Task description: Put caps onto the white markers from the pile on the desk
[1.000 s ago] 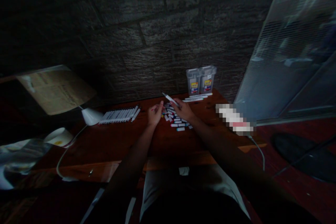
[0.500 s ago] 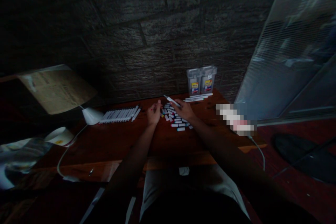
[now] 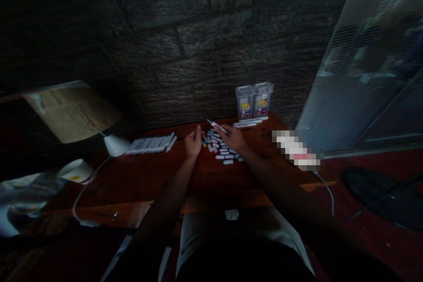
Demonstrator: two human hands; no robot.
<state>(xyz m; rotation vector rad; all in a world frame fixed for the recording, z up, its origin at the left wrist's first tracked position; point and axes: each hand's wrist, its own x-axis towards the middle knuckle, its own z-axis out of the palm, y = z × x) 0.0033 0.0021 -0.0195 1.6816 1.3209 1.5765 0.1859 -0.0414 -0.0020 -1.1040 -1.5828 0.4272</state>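
My right hand (image 3: 234,138) is closed around a white marker (image 3: 218,126), whose bare dark tip points up and to the left. Just across from that tip is my left hand (image 3: 193,143), thumb raised and fingers curled; what they may hold is hidden. Between and below the hands lies a loose heap of marker caps (image 3: 228,157), white with coloured ends. Off to the left, a row of white markers (image 3: 150,143) lies side by side on the wooden table (image 3: 139,185).
Two clear plastic cases (image 3: 253,102) stand against the stone wall, with a few markers (image 3: 249,122) lying before them. A lamp (image 3: 115,145) with a paper shade and a paper cup (image 3: 76,171) are at left. A blurred-out white object (image 3: 295,150) lies at the right edge.
The marker in my right hand has dipped slightly and shifted a little to the right. My left hand has barely moved, its thumb slightly to the left.
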